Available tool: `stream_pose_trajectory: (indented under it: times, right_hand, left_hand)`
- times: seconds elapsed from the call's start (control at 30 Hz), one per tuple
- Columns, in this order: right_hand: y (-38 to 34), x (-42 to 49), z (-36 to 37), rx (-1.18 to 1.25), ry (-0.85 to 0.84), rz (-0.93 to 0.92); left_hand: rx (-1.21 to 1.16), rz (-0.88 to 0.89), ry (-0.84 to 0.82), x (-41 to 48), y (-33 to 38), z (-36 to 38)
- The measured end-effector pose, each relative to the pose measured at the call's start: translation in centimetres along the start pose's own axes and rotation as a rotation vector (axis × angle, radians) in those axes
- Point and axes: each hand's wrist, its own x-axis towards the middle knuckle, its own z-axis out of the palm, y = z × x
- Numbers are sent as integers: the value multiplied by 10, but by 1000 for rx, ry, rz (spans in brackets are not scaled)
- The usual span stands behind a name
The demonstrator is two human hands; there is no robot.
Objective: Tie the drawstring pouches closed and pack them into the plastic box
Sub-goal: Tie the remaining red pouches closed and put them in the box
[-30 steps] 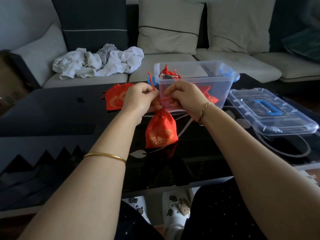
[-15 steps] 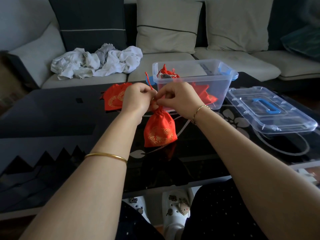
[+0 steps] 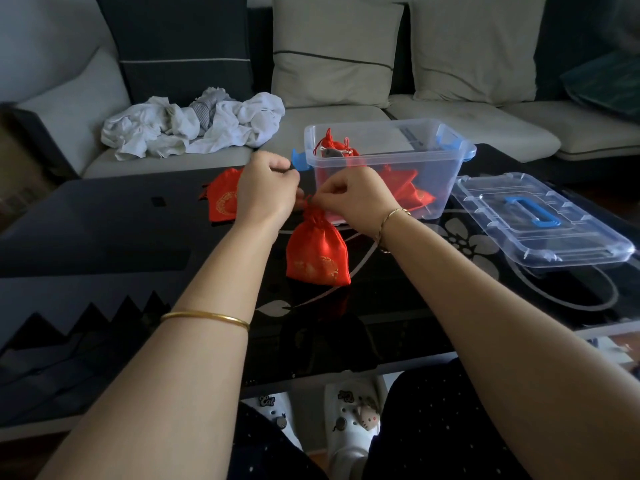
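A red drawstring pouch (image 3: pixel 317 251) with gold print lies on the black glass table, its gathered neck pointing toward the box. My left hand (image 3: pixel 266 192) and my right hand (image 3: pixel 353 195) both pinch the red cord at the neck, fingers curled, one on each side. Just behind my hands stands a clear plastic box (image 3: pixel 433 168) with blue latches. Several red pouches (image 3: pixel 405 183) lie inside it. Another red pouch (image 3: pixel 221 199) lies flat on the table left of my left hand, partly hidden by it.
The clear lid (image 3: pixel 540 216) with a blue handle lies on the table right of the box. A sofa with cushions runs behind the table, with a heap of white cloth (image 3: pixel 194 126) on its seat. My knees and white clogs show below the near table edge.
My hands have drawn slightly apart at the pouch's neck, the left fist rising a little. The pouch's body has tilted, its bottom swinging to the right.
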Motion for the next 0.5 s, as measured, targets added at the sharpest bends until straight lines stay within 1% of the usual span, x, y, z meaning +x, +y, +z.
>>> stream_pose_trajectory:
  times: [0.07, 0.2, 0.27, 0.4, 0.5]
  right_hand:
    - [4, 1, 0, 139, 7, 117]
    - [6, 0, -2, 336, 2, 291]
    - [7, -1, -2, 459, -8, 354]
    - [9, 0, -3, 679, -48, 424]
    - [11, -2, -4, 663, -74, 406]
  left_hand:
    - [86, 79, 19, -1, 4, -4]
    - [320, 287, -163, -12, 8, -3]
    - [420, 371, -142, -13, 6, 0]
    - [535, 415, -84, -12, 3, 3]
    - [610, 424, -72, -12, 1, 5]
